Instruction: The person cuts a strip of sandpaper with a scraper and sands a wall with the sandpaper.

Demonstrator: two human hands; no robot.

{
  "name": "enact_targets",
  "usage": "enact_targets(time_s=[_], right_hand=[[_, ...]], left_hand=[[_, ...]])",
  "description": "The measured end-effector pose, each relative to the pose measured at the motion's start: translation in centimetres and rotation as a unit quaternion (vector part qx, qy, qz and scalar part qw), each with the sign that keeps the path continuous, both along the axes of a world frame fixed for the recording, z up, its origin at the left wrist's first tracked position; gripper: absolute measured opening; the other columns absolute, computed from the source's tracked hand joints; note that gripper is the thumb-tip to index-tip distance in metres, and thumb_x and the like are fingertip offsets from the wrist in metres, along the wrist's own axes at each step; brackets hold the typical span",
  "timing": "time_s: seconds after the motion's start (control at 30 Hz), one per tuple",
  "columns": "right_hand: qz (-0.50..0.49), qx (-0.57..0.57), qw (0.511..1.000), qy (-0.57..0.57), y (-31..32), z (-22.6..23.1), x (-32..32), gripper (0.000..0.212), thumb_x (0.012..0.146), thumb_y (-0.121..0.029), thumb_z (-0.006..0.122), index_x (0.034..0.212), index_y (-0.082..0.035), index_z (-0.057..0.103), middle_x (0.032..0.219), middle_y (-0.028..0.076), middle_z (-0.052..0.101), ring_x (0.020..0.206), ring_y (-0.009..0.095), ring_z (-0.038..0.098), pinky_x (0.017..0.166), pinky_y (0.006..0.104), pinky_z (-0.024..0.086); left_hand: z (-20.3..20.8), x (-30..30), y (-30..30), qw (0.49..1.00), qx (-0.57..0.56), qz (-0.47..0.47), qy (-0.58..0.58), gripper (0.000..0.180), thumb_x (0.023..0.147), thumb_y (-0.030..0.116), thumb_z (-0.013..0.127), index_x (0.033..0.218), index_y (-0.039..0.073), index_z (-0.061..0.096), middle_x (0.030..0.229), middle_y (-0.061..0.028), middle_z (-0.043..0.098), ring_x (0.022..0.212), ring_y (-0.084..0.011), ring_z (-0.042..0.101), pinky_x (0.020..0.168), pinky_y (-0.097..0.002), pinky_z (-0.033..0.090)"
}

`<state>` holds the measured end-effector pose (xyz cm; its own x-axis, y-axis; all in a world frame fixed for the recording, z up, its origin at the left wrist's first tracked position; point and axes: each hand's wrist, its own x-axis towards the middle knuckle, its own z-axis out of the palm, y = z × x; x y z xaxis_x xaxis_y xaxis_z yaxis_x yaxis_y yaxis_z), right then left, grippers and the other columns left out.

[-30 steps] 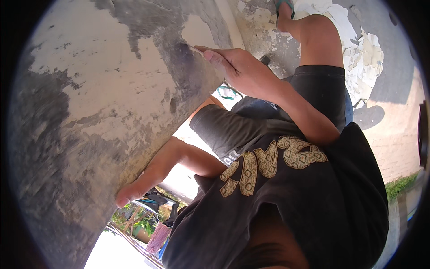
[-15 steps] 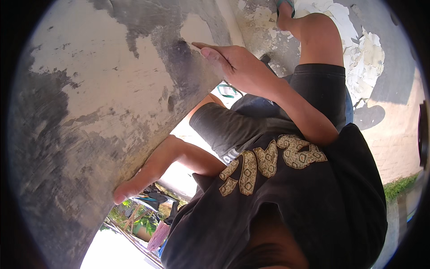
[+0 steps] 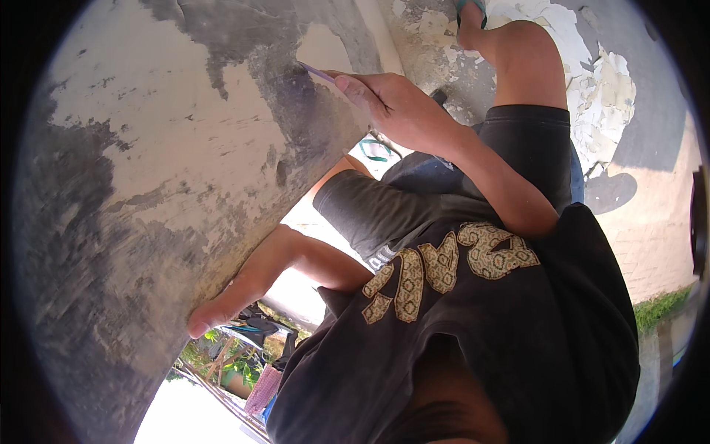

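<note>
My right hand point(image 3: 403, 111) is closed around a thin flat scraper blade point(image 3: 318, 72), thumb on the near side. The blade's tip meets the wall point(image 3: 170, 111) at a dark grey patch beside remaining cream paint. Most of the blade and any handle are hidden by the hand. Lower down, my left hand point(image 3: 233, 296) rests against the wall's edge, a digit stretched along it, holding no tool that I can see. Its other fingers are hidden. The wall is mottled, with pale paint and bare grey patches.
White paint flakes point(image 3: 603, 111) lie heaped on the floor beyond my bent right leg point(image 3: 529, 66). A green sandal strap point(image 3: 376, 151) shows between the wall and my legs. Plants point(image 3: 233, 362) and a pink woven item point(image 3: 262, 391) are past the wall's edge. Grass point(image 3: 658, 309) grows at right.
The blade in my right hand has turned, so a longer thin purplish edge shows, and its tip sits slightly further up and left. My left hand has not visibly moved.
</note>
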<state>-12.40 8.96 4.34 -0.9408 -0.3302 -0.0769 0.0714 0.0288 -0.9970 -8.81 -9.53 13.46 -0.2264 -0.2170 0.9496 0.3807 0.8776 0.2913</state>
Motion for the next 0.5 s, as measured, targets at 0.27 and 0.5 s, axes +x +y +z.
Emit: enact_targets(time_s=[0.27, 0.5], right_hand=[[-0.002, 0.012, 1.000, 0.020, -0.24, 0.01, -0.09, 0.040, 0.102, -0.035, 0.037, 0.126, -0.011, 0.058, 0.066, 0.017, 0.057, 0.060, 0.029, 0.058, 0.063, 0.0409, 0.046], [0.027, 0.030, 0.999, -0.011, -0.04, 0.25, -0.24, 0.040, 0.102, -0.035, 0.037, 0.128, -0.013, 0.057, 0.058, 0.015, 0.053, 0.052, 0.027, 0.054, 0.058, 0.0393, 0.044]], left_hand=[[-0.01, 0.17, 0.07, 1.000, 0.009, 0.001, 0.004, 0.070, 0.100, 0.051, 0.024, 0.149, 0.005, 0.005, 0.155, -0.0122, 0.010, 0.141, -0.0212, 0.021, 0.114, -0.0357, 0.027], [0.10, 0.31, 0.17, 1.000, 0.015, 0.003, 0.005, 0.071, 0.100, 0.052, 0.024, 0.150, 0.006, 0.005, 0.155, -0.0117, 0.010, 0.141, -0.0209, 0.020, 0.115, -0.0358, 0.026]])
